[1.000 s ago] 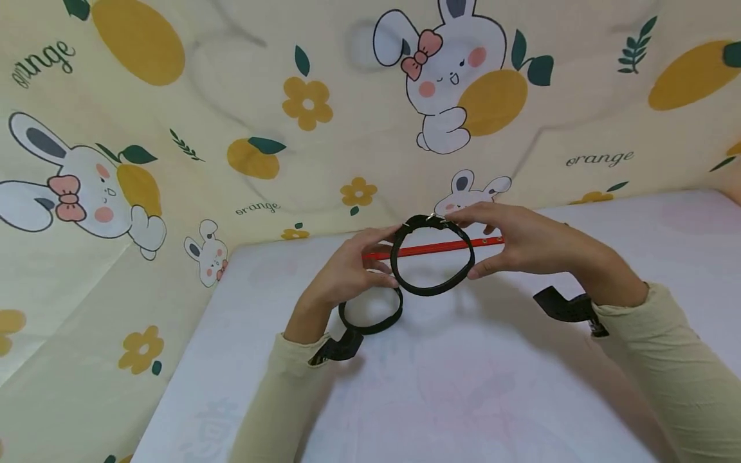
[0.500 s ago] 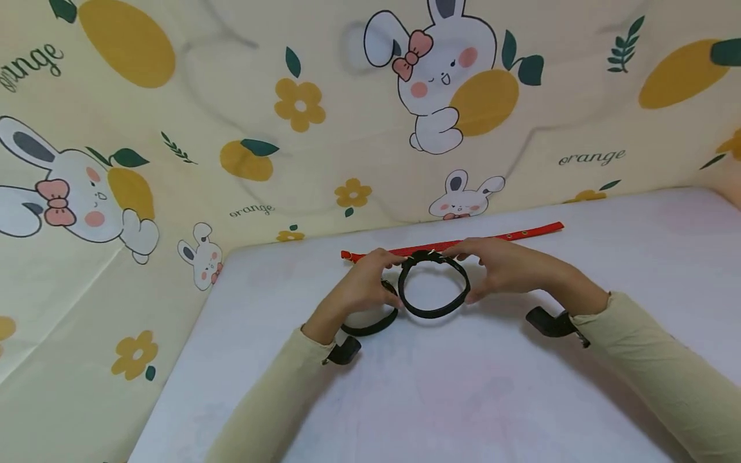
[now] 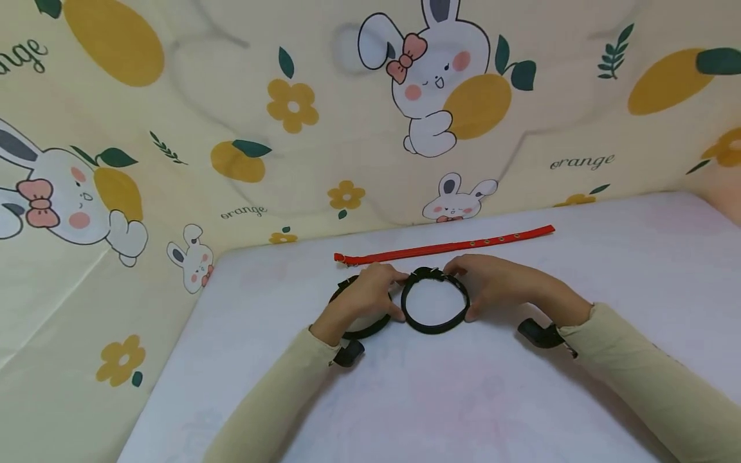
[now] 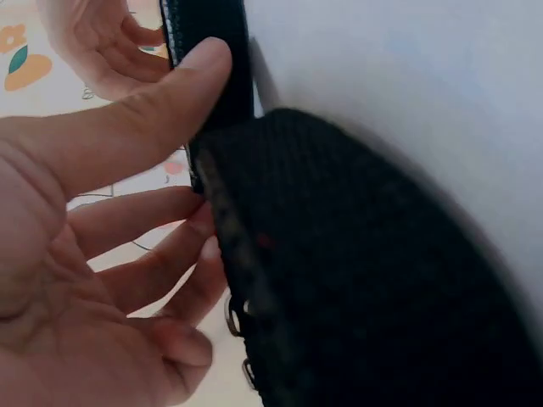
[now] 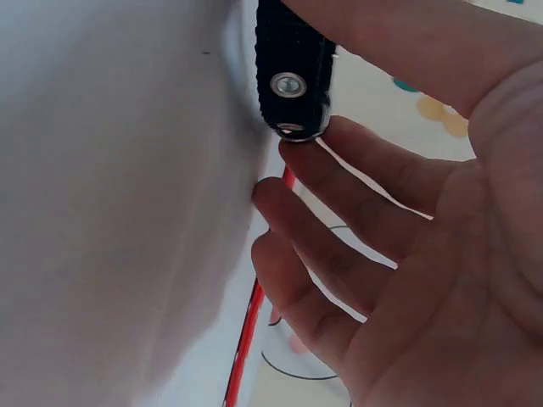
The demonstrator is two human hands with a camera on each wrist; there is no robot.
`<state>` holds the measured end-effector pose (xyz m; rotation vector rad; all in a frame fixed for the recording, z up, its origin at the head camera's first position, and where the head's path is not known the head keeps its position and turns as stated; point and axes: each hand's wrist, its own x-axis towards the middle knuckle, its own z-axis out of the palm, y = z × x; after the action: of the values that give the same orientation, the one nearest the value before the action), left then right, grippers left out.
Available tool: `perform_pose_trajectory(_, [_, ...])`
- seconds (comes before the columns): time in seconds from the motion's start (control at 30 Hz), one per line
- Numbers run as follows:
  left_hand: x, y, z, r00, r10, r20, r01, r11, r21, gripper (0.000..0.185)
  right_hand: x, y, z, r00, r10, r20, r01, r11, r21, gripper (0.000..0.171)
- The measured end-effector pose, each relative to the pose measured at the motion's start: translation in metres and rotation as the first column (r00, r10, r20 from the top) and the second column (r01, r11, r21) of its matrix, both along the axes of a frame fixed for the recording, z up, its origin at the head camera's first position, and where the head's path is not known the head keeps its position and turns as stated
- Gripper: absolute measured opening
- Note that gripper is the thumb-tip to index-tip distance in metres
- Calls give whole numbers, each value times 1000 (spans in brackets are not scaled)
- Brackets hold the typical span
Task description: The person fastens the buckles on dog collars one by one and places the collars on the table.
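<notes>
A black collar (image 3: pixel 433 330), buckled into a ring, sits on the white tabletop between both hands. My left hand (image 3: pixel 370 296) holds its left side with thumb and fingers; in the left wrist view the thumb presses the dark band (image 4: pixel 231 93). On the opposite side, my right hand (image 3: pixel 498 283) grips the ring between thumb and fingertips. The right wrist view shows a metal eyelet on the black strap (image 5: pixel 293 51) at those fingertips. A second black ring-shaped collar (image 3: pixel 365 334) lies under my left hand, which partly covers it.
Behind the hands, a red collar (image 3: pixel 428 250) with eyelets lies stretched out along the white table (image 3: pixel 405 399). A cream cloth (image 3: pixel 324 154) printed with rabbits and oranges hangs at the table's back edge.
Both hands have brought the black collar down and toward the body, onto the table beside the second ring. The red collar, earlier partly covered, now shows along its whole length.
</notes>
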<state>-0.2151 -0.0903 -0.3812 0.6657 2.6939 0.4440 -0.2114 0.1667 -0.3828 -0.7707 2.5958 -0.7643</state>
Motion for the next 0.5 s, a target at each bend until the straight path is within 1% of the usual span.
perform_pose_trajectory(0.13, [4,-4,0,1000,4,15,-4,1000,-17,78,0,-5,-2,1000,5,-11,-5,999,42,79])
perform_pose_trajectory(0.2, [4,-8,1,1000,5,20,-5,1000,-3,78,0,-5,0,1000,18,-18,-16,996,84,86])
perform_pose_trajectory(0.27, [4,-14,4,1000,22,20,-23,999,35,77,-2,-2,5,1000,16,-5,-15,992,122,95])
perform_pose_trajectory(0.33, [4,-22,7,998,61,7,-62,992,109,73,-6,5,11,1000,4,12,-6,990,139,101])
perform_pose_trajectory(0.4, [3,-32,11,993,121,-13,-116,972,204,67,-11,15,16,999,-16,32,12,993,116,100])
perform_pose_trajectory(0.43, [2,-38,13,986,163,-24,-152,956,252,62,-14,21,19,999,-37,38,33,995,99,98])
perform_pose_trajectory(0.5, [0,-51,15,967,251,-40,-222,910,351,54,-23,33,21,996,-81,46,78,995,67,89])
